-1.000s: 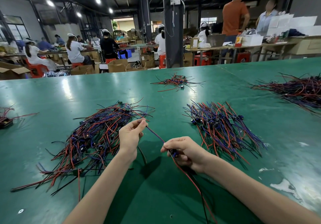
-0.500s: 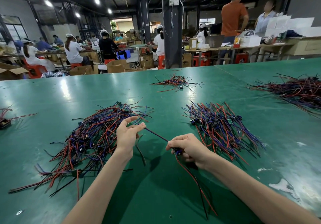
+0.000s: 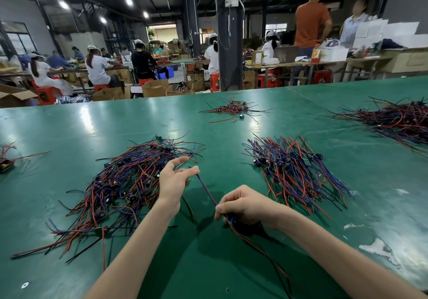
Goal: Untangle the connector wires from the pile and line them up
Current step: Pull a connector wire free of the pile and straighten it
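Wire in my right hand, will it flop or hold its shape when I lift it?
Probably floppy: below the right hand the wire trails in loose curves. Likely light: a fingertip pinch holds it. Its ends could snag the pile.

Only two arms show: the left forearm (image 3: 139, 240) and right forearm (image 3: 324, 240), both slim, smooth and bare from the lower edge up to the wrists. The left hand (image 3: 172, 180) and right hand (image 3: 243, 203) are bare too, with slender fingers. Any clothing lies outside the view.
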